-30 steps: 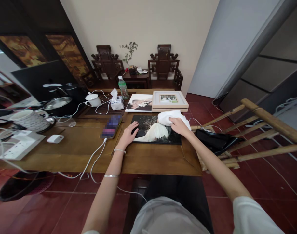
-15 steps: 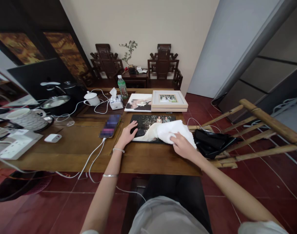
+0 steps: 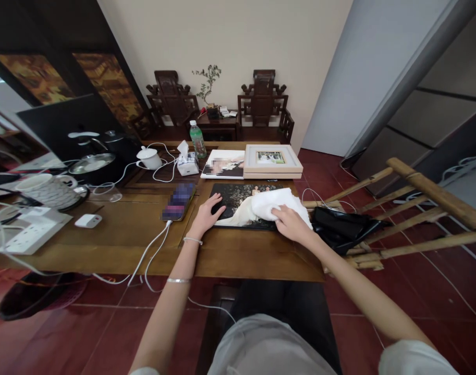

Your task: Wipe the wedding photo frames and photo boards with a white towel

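The step in hand looks like wiping: a white cloth [image 3: 275,200] lies bunched over the right part of a dark photo panel [image 3: 233,196], which lies flat on the near part of the wooden table [image 3: 241,255]. The right hand [image 3: 291,223] is closed on the cloth's near side (fingers curled into the folds, some hidden). The left hand [image 3: 206,213], well apart from it, is spread flat at the panel's left edge, thumb over the surface, seemingly steadying it. A further stroke would call for light, even pressure through the cloth and a firm left hand, so that the panel does not slide.

Just beyond the panel's far edge sit a thick pale frame [image 3: 252,156] and, left of it, a white-edged photo print [image 3: 222,165]; they limit a long stroke to the far side. A phone [image 3: 179,202] lies near the left hand, its white cable [image 3: 149,252] hanging over the near edge, where the left forearm could snag it. To the right, a black bag [image 3: 341,226] rests on a bamboo chair [image 3: 413,179]. Farther left stand a tissue box [image 3: 188,164] and a green-labelled bottle [image 3: 197,140].
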`<action>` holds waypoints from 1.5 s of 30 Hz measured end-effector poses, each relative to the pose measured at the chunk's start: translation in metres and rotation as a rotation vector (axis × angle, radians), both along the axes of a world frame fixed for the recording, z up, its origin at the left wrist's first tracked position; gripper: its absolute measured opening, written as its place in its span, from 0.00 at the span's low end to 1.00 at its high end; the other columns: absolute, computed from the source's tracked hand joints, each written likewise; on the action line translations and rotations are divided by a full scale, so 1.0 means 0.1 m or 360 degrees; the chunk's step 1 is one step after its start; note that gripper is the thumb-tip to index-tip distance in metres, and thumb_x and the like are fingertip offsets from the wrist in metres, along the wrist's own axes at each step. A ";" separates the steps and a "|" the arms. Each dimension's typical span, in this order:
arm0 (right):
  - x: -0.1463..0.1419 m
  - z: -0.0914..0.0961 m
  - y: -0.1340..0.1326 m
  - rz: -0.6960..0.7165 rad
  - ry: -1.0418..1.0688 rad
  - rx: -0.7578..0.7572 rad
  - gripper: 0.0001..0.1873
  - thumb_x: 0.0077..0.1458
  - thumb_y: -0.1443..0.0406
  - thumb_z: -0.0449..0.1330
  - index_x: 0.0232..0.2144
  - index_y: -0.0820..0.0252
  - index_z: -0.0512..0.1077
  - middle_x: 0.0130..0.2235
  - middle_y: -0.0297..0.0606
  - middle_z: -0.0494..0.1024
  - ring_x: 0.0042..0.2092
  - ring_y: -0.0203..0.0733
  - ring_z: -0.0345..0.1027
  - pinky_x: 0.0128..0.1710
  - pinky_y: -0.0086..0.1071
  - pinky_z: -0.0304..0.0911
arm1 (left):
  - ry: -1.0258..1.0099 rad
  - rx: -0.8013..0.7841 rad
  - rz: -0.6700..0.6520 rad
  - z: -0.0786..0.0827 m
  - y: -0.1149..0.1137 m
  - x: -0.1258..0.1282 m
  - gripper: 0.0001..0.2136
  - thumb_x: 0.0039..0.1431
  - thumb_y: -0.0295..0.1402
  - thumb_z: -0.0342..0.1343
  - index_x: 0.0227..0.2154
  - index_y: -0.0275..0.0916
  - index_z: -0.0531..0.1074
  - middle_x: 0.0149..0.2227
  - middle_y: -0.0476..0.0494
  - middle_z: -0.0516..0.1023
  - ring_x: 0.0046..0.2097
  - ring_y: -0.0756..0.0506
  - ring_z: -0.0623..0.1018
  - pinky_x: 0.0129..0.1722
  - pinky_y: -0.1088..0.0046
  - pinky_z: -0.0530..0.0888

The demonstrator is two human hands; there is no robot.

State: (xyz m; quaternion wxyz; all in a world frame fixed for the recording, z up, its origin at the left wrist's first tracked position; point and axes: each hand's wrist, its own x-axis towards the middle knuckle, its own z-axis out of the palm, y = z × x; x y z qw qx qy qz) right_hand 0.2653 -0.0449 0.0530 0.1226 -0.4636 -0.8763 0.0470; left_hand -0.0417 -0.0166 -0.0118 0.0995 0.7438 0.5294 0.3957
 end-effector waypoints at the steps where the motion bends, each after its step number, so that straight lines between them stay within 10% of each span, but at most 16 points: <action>1: -0.01 0.01 0.10 -0.0030 -0.0014 0.0011 0.14 0.48 0.74 0.48 0.33 0.61 0.71 0.34 0.45 0.74 0.38 0.46 0.65 0.40 0.35 0.57 | -0.0002 0.0000 0.0003 0.00 0.00 0.00 0.18 0.59 0.41 0.53 0.46 0.33 0.73 0.55 0.33 0.71 0.59 0.40 0.68 0.60 0.58 0.64; 13: -0.18 0.06 0.85 -0.0141 -0.0010 0.0017 0.16 0.50 0.74 0.48 0.37 0.62 0.71 0.37 0.47 0.77 0.39 0.48 0.67 0.37 0.32 0.53 | -0.0016 -0.0004 0.0029 -0.04 0.03 0.01 0.18 0.60 0.41 0.53 0.47 0.33 0.73 0.55 0.33 0.71 0.60 0.39 0.67 0.60 0.58 0.64; 28: -0.01 0.03 -0.65 0.0254 -0.0033 -0.0073 0.18 0.43 0.77 0.48 0.35 0.61 0.71 0.48 0.51 0.73 0.55 0.50 0.61 0.55 0.45 0.51 | -0.0012 -0.0030 0.0024 -0.01 0.01 0.02 0.19 0.60 0.42 0.51 0.47 0.35 0.72 0.56 0.34 0.70 0.60 0.39 0.68 0.60 0.57 0.64; 34: -0.08 0.11 -0.11 0.0031 -0.0105 -0.0083 0.14 0.49 0.73 0.48 0.34 0.60 0.71 0.35 0.45 0.74 0.38 0.46 0.66 0.38 0.34 0.56 | -0.0015 -0.0034 0.0018 -0.01 0.02 0.01 0.18 0.60 0.42 0.52 0.48 0.37 0.72 0.57 0.36 0.70 0.60 0.39 0.67 0.60 0.56 0.64; 45: -0.14 0.23 1.01 -0.0113 0.0013 -0.0052 0.15 0.49 0.74 0.48 0.35 0.63 0.72 0.39 0.46 0.78 0.39 0.47 0.67 0.36 0.31 0.53 | -0.0017 -0.0039 0.0008 -0.02 0.02 -0.01 0.18 0.60 0.42 0.52 0.48 0.35 0.72 0.57 0.34 0.70 0.60 0.40 0.67 0.60 0.57 0.63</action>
